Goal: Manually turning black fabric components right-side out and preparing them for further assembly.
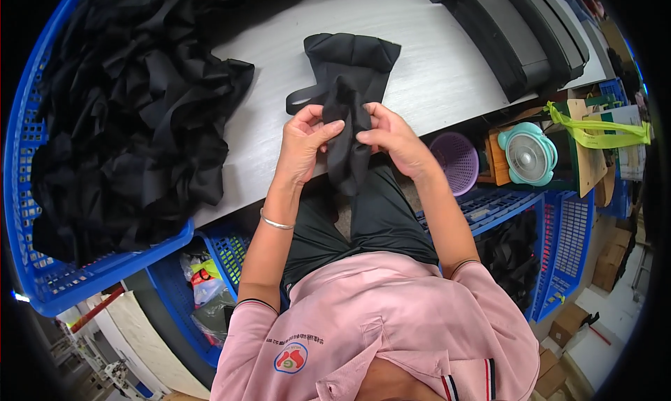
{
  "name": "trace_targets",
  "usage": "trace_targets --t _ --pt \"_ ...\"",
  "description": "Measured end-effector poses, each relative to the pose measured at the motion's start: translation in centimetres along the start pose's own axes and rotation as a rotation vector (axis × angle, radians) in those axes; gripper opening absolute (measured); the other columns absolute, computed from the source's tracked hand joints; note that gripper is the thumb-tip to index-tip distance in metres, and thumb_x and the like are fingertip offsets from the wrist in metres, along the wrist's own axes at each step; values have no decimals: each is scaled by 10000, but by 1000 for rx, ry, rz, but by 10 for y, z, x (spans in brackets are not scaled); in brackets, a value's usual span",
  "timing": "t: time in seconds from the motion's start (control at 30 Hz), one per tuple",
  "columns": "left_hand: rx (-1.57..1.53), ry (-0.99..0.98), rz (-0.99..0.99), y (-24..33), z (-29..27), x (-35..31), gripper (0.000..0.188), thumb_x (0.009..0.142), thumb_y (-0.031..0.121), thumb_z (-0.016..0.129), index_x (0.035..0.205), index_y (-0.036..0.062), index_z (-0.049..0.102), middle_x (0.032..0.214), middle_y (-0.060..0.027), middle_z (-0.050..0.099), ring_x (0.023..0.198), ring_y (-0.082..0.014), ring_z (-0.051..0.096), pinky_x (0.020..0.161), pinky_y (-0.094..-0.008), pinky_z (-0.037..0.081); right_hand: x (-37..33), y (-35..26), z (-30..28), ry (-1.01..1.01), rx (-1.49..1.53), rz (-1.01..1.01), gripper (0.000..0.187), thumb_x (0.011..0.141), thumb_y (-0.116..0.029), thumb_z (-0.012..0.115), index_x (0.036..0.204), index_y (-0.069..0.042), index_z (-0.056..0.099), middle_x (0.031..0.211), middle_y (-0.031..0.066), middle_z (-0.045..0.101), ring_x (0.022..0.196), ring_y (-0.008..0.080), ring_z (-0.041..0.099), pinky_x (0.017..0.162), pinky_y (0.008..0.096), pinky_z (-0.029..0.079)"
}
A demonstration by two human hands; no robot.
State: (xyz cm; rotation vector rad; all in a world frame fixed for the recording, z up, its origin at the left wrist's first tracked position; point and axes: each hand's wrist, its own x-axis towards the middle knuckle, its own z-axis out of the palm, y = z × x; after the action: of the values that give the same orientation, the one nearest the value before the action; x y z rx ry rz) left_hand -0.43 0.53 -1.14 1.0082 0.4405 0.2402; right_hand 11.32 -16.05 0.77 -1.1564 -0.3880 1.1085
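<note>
A black sewn fabric piece [353,59] with a loop strap [305,99] at its left side lies partly on the white table. Its near end hangs over the table's front edge above my lap. My left hand [307,137] pinches the left edge of the cloth between thumb and fingers. On the opposite edge my right hand [388,137] grips it the same way, thumb on top. The cloth is bunched and folded between both hands, and the fingertips beneath it are partly hidden.
A blue basket [105,289] heaped with black cloth pieces [133,121] stands at the left. Black padded items [503,34] lie at the table's [272,27] far right. Beside my right arm are a purple basket [454,160], a teal fan [529,154] and another blue crate [570,240].
</note>
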Motion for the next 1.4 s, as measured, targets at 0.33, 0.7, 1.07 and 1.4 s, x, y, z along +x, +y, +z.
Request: trace_targets --t 0.33,0.7,1.07,1.4 --pt "111 198 231 -18 19 -2 147 832 -90 627 951 -6 648 913 -11 663 739 -54 569 657 -190 453 6 20 21 216 -665 -290 96 859 -79 669 887 -52 581 794 39 611 656 176 588 594 293 471" --pt "777 403 667 0 28 -20 286 778 -127 617 993 45 696 1023 -24 606 672 -60 475 596 -204 414 -7 9 -13 754 -1024 -687 282 845 -50 689 1098 -58 564 963 134 617 785 326 649 683 391 524" --pt "755 507 814 25 14 -2 182 855 -80 670 996 23 721 1039 -21 611 651 -40 425 581 -190 373 -30 -65 -113 880 -1307 -721 331 832 -86 739 1140 -46 623 1084 113 618 907 291 644 785 365 518" --pt "605 620 717 4 28 -41 353 871 -81 633 1208 23 633 1244 -60 555 697 -47 478 593 -192 427 -34 -167 -247 1058 -1774 -461 333 835 -372 754 1036 -108 776 1114 75 668 1025 264 626 850 370 513"
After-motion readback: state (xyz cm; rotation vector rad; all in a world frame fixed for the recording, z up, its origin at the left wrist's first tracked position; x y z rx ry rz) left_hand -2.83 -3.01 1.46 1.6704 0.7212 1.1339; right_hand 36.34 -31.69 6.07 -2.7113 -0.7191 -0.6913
